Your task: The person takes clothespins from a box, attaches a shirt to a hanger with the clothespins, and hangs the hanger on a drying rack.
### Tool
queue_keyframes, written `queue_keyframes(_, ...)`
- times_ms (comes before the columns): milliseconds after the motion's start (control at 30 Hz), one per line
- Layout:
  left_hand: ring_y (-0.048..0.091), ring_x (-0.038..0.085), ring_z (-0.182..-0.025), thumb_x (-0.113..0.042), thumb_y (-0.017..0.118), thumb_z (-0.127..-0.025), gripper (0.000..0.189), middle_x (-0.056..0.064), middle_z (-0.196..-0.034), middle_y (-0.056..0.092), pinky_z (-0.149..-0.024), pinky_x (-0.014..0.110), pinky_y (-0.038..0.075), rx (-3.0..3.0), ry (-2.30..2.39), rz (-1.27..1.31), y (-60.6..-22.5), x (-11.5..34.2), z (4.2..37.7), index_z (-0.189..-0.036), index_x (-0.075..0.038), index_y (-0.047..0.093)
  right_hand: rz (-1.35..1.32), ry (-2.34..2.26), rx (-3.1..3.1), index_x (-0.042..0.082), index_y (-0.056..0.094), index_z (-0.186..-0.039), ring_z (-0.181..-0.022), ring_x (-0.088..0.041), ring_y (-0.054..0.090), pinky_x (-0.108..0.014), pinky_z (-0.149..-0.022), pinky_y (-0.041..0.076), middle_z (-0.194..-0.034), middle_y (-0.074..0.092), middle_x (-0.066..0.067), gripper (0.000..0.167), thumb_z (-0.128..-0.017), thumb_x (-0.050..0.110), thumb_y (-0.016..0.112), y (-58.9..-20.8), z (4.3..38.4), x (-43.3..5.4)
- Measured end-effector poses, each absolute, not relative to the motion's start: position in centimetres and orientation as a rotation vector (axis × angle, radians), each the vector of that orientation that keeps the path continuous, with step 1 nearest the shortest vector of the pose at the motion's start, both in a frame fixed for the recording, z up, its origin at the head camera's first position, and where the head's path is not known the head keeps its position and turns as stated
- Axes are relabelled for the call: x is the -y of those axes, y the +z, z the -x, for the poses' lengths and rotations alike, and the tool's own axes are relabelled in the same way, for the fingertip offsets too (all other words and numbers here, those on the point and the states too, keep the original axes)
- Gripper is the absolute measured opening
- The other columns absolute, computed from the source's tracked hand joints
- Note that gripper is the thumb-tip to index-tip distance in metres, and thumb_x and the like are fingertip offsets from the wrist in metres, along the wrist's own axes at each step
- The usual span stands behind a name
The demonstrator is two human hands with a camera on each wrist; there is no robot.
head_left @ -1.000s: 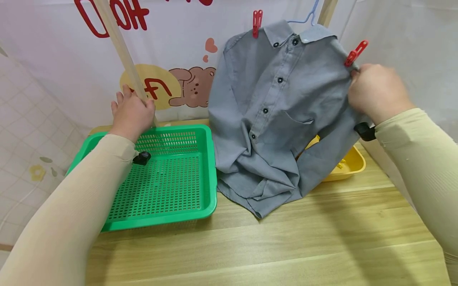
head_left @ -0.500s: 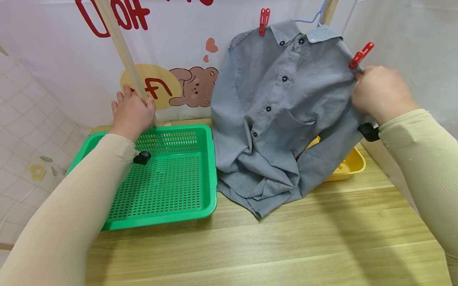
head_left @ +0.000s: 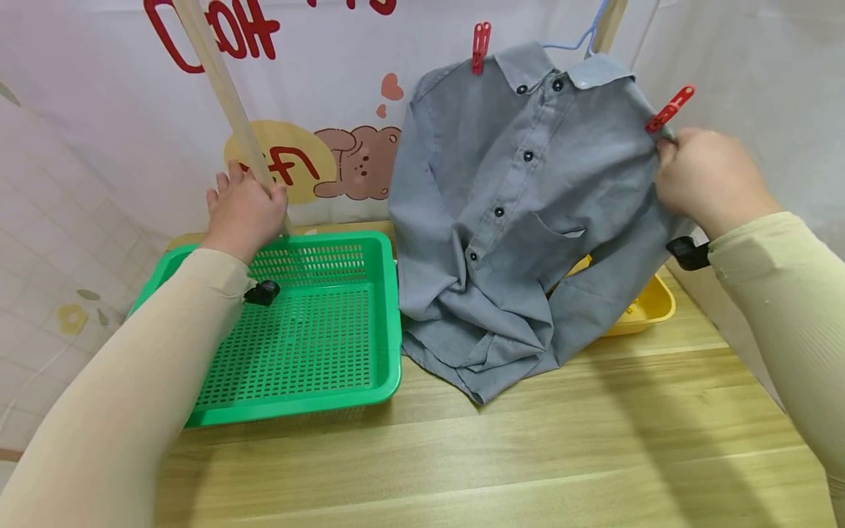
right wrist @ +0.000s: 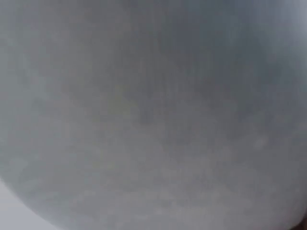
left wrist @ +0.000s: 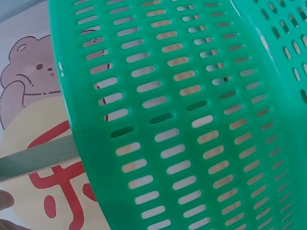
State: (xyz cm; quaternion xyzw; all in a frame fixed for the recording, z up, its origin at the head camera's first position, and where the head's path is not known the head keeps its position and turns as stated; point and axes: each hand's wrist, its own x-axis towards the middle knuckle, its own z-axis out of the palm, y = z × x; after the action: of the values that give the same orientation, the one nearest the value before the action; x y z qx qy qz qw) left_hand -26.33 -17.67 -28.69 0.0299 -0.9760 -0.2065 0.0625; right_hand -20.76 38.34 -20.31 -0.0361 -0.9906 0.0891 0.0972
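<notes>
A grey button-up shirt hangs from a blue hanger, its lower part bunched on the wooden table. One red clothespin sits on the shoulder at the image's left, another red clothespin on the other shoulder. Just below the second one, my right hand pinches the shirt at the shoulder and sleeve top. Grey cloth fills the right wrist view, blurred. My left hand rests with extended fingers against a slanted wooden pole, behind the green basket.
A green perforated basket stands on the left of the wooden table, under my left forearm. Partly behind the shirt is a yellow basket with small yellow pieces. A printed curtain hangs behind.
My right hand has shifted a little to the right and slightly down, drawing the shirt's shoulders and both clothespins along. The left hand stays against the pole.
</notes>
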Motion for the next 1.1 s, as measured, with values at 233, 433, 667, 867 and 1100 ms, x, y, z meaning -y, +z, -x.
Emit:
queue_keyframes(233,-0.012,0.059,-0.157,-0.054,0.024,-0.109,0.083,0.029,-0.172,-0.018,-0.126,0.074,-0.007,2.953,-0.617,-0.077,-28.6,17.8,25.8,-0.166,0.005,0.013,0.069,0.442,2.803,-0.014,0.040,-0.145,-0.119,-0.067,0.049,-0.074,-0.101,0.039,-0.140,0.049,-0.045,0.058,-0.108,0.030,0.030,-21.3,20.1,-38.2)
queue_keyframes(433,-0.012,0.057,-0.158,-0.057,0.033,-0.108,0.086,0.027,-0.173,-0.016,-0.126,0.073,-0.008,2.921,-0.656,-0.061,-28.4,17.9,25.1,-0.169,-0.002,0.005,0.040,0.640,2.626,-0.004,0.003,-0.167,-0.165,-0.035,0.002,-0.049,-0.135,0.005,-0.177,-0.001,-0.020,0.078,-0.105,0.030,0.035,-21.7,18.7,-37.0)
queue_keyframes(667,-0.013,0.050,-0.161,-0.058,0.040,-0.107,0.095,0.021,-0.174,-0.018,-0.128,0.070,-0.007,2.865,-0.691,-0.026,-27.5,17.2,23.0,-0.168,-0.006,-0.013,-0.117,0.783,2.239,0.000,0.012,-0.168,-0.166,-0.019,-0.005,-0.018,-0.127,-0.006,-0.178,0.000,-0.016,0.078,-0.102,0.026,0.045,-22.2,17.1,-34.6)
queue_keyframes(867,-0.018,0.042,-0.163,-0.057,0.045,-0.104,0.102,0.014,-0.175,-0.022,-0.130,0.064,-0.008,2.776,-0.686,0.020,-26.6,16.3,21.0,-0.166,-0.011,-0.022,-0.326,0.751,1.892,-0.018,0.030,-0.154,-0.164,-0.042,0.003,-0.023,-0.130,-0.005,-0.170,0.011,-0.038,0.076,-0.095,0.025,0.052,-22.4,16.7,-32.5)
queue_keyframes(1100,-0.021,0.042,-0.162,-0.054,0.047,-0.104,0.100,0.015,-0.175,-0.024,-0.130,0.066,-0.008,2.679,-0.585,0.088,-26.5,14.9,19.0,-0.167,-0.010,-0.017,-0.460,0.717,1.812,-0.013,0.042,-0.148,-0.162,-0.049,0.006,-0.032,-0.133,-0.005,-0.167,0.020,-0.040,0.078,-0.097,0.044,0.057,-22.6,16.7,-29.8)
